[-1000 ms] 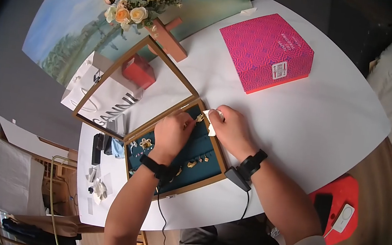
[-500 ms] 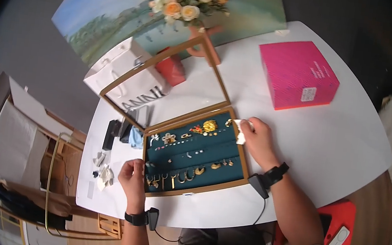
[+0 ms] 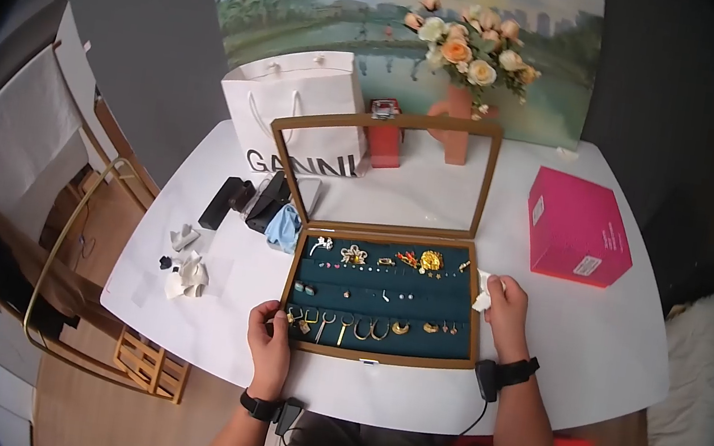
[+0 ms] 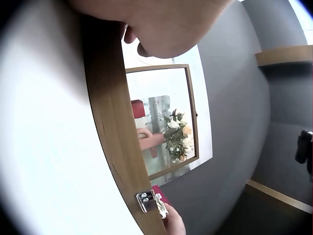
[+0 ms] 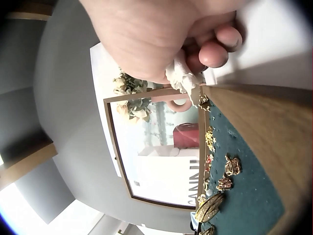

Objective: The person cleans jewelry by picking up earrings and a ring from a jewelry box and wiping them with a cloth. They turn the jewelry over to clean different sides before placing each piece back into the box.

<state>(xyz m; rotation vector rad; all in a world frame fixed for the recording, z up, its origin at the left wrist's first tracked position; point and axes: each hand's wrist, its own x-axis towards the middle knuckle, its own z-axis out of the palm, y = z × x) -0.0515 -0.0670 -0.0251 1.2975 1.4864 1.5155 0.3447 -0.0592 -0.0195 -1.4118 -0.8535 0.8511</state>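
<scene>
A wooden jewelry box (image 3: 411, 359) with a dark green lining stands on the white table, its glass lid (image 3: 488, 186) raised. Rings, earrings (image 3: 345, 330) and brooches (image 3: 354, 253) lie in rows inside, among them a round gold brooch (image 3: 431, 261). My left hand (image 3: 268, 347) grips the box's left wall near the front corner; its fingertips (image 4: 142, 50) show past the wall in the left wrist view. Beside the right wall, my right hand (image 3: 508, 311) holds a crumpled white tissue (image 5: 180, 76) between thumb and fingers. A metal clasp (image 4: 146, 200) sits on the front wall.
Behind the lid stand a white paper bag (image 3: 299, 116), a red box (image 3: 383, 147) and a pink vase (image 3: 455, 132) of flowers. A magenta box (image 3: 578, 225) is at the right. Left lie dark cases (image 3: 222, 203), a blue cloth (image 3: 283, 230) and crumpled paper (image 3: 188, 276).
My left hand has left the box's interior, moving left and toward me to the left wall. The right hand keeps the tissue at the right side. The head view has turned left.
</scene>
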